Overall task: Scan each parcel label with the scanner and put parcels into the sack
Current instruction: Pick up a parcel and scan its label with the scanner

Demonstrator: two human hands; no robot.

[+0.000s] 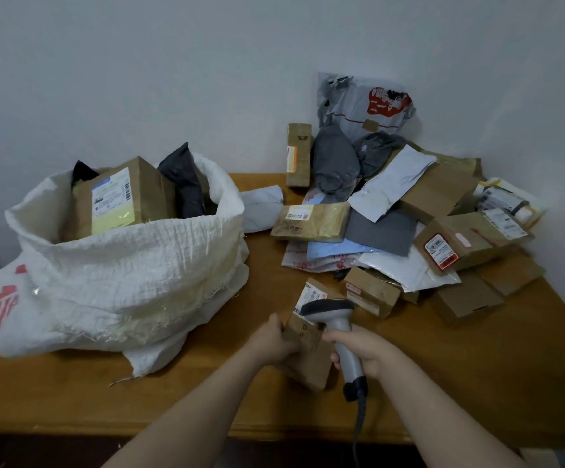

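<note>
Cardboard parcel point(308, 356) being held right of woven sack point(122, 282), bare tabletop point(240, 312) lying between | left hand point(274, 342) fingers curling round its left edge | right hand point(362, 349) fingers wrapping scanner point(336, 315) grip

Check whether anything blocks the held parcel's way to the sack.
Nothing visible lies on the table between the parcel in the left hand and the sack, though a labelled box and dark bags crowd its mouth. The right hand holds the scanner.
</note>
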